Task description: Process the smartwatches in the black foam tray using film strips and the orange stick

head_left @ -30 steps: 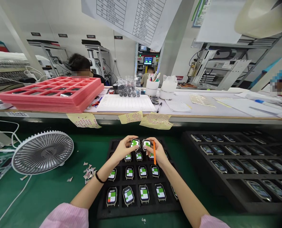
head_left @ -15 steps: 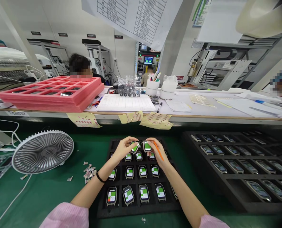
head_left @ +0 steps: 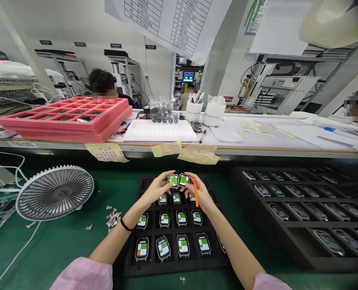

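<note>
My left hand (head_left: 158,187) grips a smartwatch case (head_left: 173,179) with a lit green and white screen. In my right hand (head_left: 199,192) is a second smartwatch case (head_left: 184,179), its screen lit much the same. The two watches are held side by side, tilted slightly apart, above the far rows of a black foam tray (head_left: 154,270). An orange stick-like tool (head_left: 196,193) also lies along my right hand's fingers. Several strapless watches with lit screens sit in the tray's compartments, one near watch (head_left: 142,249) showing an orange patch. My hands hide part of the far rows.
A grey round fan (head_left: 55,193) stands on the green mat at left, beside scattered paper scraps (head_left: 113,218). At right is another black tray (head_left: 293,241) of dark-screened watches. Pink foam trays (head_left: 61,133) rest on the raised shelf, with a person behind them.
Both watches have come closer together and a little higher, with their screens now turned more fully toward me. The orange tool has swung to a more upright angle.
</note>
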A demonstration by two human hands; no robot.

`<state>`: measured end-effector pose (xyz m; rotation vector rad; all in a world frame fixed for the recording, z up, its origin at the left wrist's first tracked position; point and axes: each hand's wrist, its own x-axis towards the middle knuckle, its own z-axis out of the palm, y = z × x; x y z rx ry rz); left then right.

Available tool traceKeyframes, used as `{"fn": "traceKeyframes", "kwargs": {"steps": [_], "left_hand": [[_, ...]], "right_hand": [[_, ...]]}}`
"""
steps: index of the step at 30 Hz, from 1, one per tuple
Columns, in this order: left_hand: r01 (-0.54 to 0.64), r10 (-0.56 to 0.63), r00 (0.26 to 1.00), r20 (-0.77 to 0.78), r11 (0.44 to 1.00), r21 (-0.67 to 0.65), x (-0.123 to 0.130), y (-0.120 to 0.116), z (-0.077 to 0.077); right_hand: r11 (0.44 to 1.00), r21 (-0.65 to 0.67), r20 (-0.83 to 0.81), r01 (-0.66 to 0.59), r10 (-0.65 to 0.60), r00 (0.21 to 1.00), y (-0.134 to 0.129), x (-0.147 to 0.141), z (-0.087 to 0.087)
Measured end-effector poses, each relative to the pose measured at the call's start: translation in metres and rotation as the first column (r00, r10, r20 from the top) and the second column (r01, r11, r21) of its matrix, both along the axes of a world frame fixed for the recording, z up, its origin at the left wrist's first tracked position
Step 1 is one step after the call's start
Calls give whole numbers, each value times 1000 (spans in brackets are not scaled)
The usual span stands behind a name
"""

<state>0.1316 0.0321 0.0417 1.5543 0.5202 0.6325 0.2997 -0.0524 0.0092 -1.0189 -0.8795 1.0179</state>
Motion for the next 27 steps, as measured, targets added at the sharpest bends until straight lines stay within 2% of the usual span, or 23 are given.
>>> {"fn": "traceKeyframes", "kwargs": {"steps": [5, 11, 15, 18, 22, 27], "left_hand": [[-38, 38, 999, -24, 999, 10, -1, 2, 1], [3, 0, 999, -44, 998, 66, -1, -2, 3], [-23, 27, 998, -54, 996, 81, 1, -3, 2], [-43, 46, 998, -33, 995, 91, 3, -2, 1], [-52, 56, 997, -44, 995, 85, 3, -2, 1], [-104, 106, 993, -52, 993, 49, 1, -1, 3]], "right_hand": [[999, 0, -25, 50, -50, 998, -1, 0, 2], [980, -43, 53, 196, -194, 980, -1, 4, -3], [968, -39, 110, 247, -241, 964, 0, 4, -3], [972, -57, 116, 229, -222, 968, 0, 3, -2], [987, -91, 97, 134, -125, 987, -1, 2, 0], [999, -31, 74, 22, -19, 997, 0, 2, -2]]}}
